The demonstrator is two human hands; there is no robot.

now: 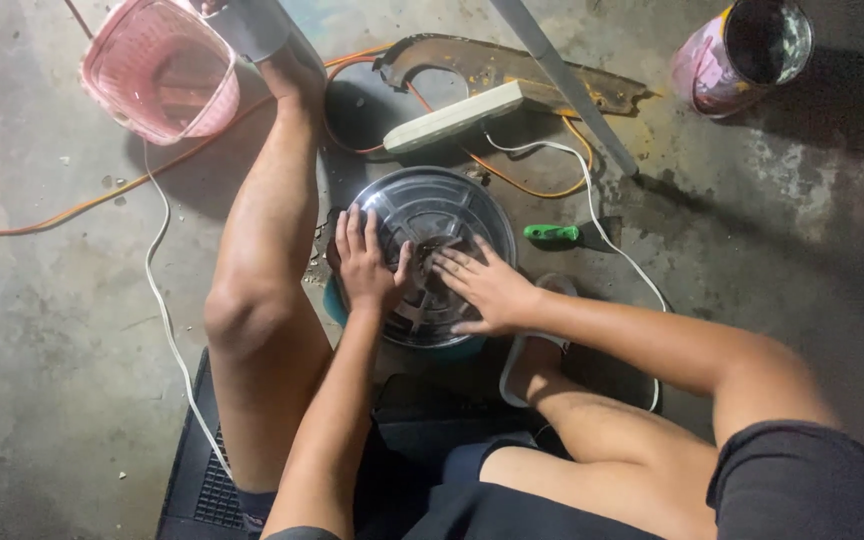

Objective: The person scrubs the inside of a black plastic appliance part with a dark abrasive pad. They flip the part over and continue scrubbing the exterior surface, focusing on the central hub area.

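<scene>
Left hand (365, 262): fingers spread, palm flat on the left side of the round metal disc (439, 215), thumb angled toward its hub. Not pinching anything.

Right hand (484, 285): also spread flat, pressing the disc from its right, fingertips at the dark centre hub, nearly meeting the left thumb.

Disc sits on a teal base (335, 301) on the concrete floor (42, 330), between the person's legs, directly under both hands.

Just right of the right hand: green-handled tool (554, 233) lying on the floor, white cable (607, 240) running past it.

Beyond the fingertips: white power strip (454, 117), orange cord (102, 193) looping around it, rusty metal guard (512, 68), grey bar (564, 80) leaning across.

Far past the left hand: pink plastic basket (159, 68). Far past the right hand: open paint can (742, 52).
</scene>
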